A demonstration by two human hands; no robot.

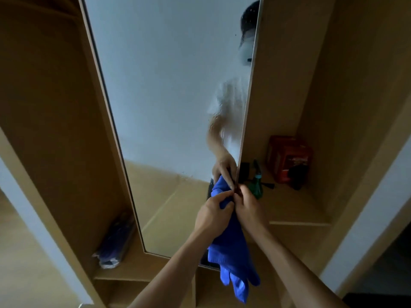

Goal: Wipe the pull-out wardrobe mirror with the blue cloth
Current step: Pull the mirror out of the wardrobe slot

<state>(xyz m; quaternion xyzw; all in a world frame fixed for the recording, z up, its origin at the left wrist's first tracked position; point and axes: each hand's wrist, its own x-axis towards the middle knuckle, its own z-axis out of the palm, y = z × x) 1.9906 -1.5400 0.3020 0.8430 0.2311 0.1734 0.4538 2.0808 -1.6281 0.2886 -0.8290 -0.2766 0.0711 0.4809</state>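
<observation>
Blue cloth [231, 247] hangs nearest, bunched between both hands: left hand [212, 213] curls round its top, right hand [248, 204] pinches the same bunch, the two touching. Mirror [166, 85] stands just beyond, long axis upright, its glass spreading up and left from the hands, which sit by its lower right edge. Left hand looks nearer the glass. Far right on the shelf: green spray bottle [255, 188] and red box [289, 158]. Dark packet [115, 241] lies low left. Nothing blocks the glass, I'd judge.

mirror [166, 85] top cut off, red box [289, 160] blurred
</observation>
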